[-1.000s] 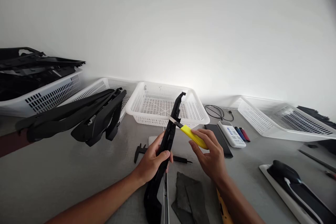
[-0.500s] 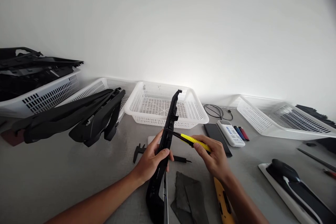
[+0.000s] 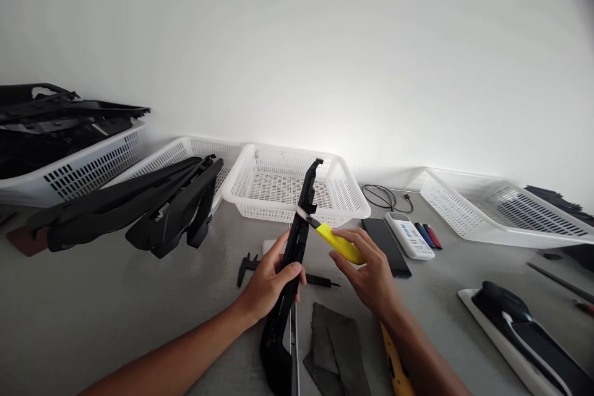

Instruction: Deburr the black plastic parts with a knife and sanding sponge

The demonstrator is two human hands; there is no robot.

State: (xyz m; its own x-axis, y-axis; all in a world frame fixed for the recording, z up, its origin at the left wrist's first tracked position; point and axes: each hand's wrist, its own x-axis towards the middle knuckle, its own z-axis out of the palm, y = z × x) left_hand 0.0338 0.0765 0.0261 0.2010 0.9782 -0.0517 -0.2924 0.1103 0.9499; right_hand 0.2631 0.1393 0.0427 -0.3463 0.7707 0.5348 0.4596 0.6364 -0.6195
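My left hand [image 3: 273, 278] is wrapped around a long black plastic trim piece [image 3: 296, 247], which stands slanted with its narrow end pointing away from me. A yellow utility knife [image 3: 341, 244] is in my right hand [image 3: 374, 269], gripped between thumb and fingers. Its blade meets the edge of the trim piece just below a small clip, though exact contact is hard to make out. Beneath the left hand lies a black caliper [image 3: 320, 281], partly hidden. A dark grey cloth [image 3: 335, 346] rests on the table between my forearms.
A white basket [image 3: 241, 207] stands behind the hands. More black trim pieces [image 3: 174, 204] lean over a basket on the left. To the right are a black flat device [image 3: 386, 247], a white box [image 3: 408, 236], a cable [image 3: 380, 196] and a yellow tool [image 3: 395, 362].
The knife has moved up along the trim piece and rolled, now showing its broad yellow side and a bright blade. My left hand keeps its hold in nearly the same place.
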